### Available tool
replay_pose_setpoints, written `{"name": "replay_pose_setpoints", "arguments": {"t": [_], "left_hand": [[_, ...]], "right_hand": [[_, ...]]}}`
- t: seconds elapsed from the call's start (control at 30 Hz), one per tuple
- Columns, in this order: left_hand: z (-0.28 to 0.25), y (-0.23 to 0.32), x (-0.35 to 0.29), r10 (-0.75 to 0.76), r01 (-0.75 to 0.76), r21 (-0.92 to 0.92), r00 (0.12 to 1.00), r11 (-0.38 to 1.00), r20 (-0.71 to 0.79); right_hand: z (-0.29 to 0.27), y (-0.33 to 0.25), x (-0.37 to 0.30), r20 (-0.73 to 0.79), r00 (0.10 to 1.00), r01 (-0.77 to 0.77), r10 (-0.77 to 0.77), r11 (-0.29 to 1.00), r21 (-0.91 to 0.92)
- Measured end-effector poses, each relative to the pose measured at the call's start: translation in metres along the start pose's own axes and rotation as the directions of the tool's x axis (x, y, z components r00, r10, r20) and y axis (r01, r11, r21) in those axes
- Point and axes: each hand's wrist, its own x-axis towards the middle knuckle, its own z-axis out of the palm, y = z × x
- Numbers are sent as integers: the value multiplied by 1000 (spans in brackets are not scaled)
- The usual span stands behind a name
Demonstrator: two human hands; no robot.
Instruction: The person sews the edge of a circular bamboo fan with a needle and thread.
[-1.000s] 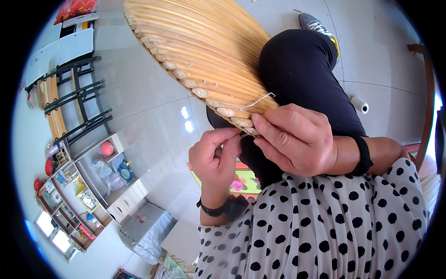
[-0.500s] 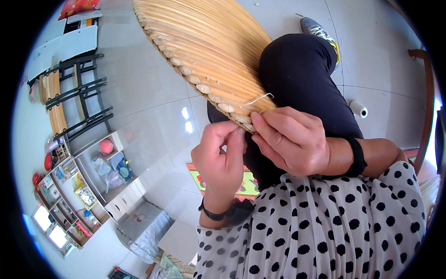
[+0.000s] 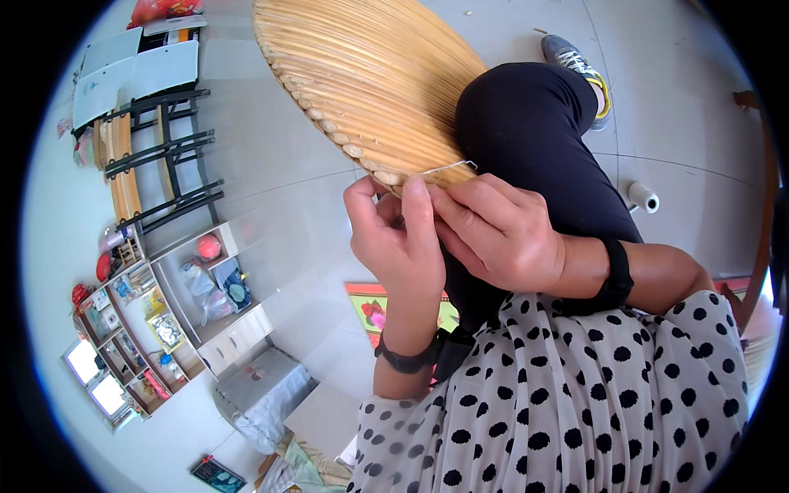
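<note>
A large straw-coloured palm-leaf fan (image 3: 378, 74), ribbed and with a thick braided edge, slants from the upper left down to my hands, resting against my right knee. My left hand (image 3: 403, 238) grips the lower end of the edge, its thumb on top and its bent fingers beneath. Close beside it, my right hand (image 3: 497, 234) pinches the same rim with thumb and forefinger. A thin white bent thread or wire (image 3: 448, 168) lies across the ribs just above my fingertips. Whatever small piece may be between the fingertips is hidden.
A white roll (image 3: 643, 197) lies on the tiled floor right of my leg. Under my left forearm shows a colourful mat (image 3: 366, 308). At the left are folded black-framed furniture (image 3: 164, 156), a shelf unit (image 3: 238, 337) and a covered grey stand (image 3: 263, 386).
My left thumb has moved from the underside up onto the top of the fan's edge, by my right fingertips. Both hands stay at the rim; the view has shifted slightly.
</note>
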Motion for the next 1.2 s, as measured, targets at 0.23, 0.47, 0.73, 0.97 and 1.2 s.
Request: {"name": "replay_pose_setpoints", "arguments": {"t": [0.23,0.47,0.73,0.97,1.2], "left_hand": [[0,2,-7,49,-42,187,998,981,-32],[1,14,-6,8,4,331,999,944,-33],[12,22,-6,13,6,257,997,966,-73],[19,21,-4,51,-32,146,990,989,-132],[-5,27,-4,-9,0,300,1000,954,28]], "right_hand": [[0,-3,-4,-1,1000,-9,9,1000,-4],[-1,-4,-3,-20,1000,-4,5,1000,11],[-2,-2,-5,-42,999,17,-19,999,-50],[-6,-6,-3,5,1000,-10,10,1000,4],[-7,-10,-1,53,997,-45,51,995,-94]]}}
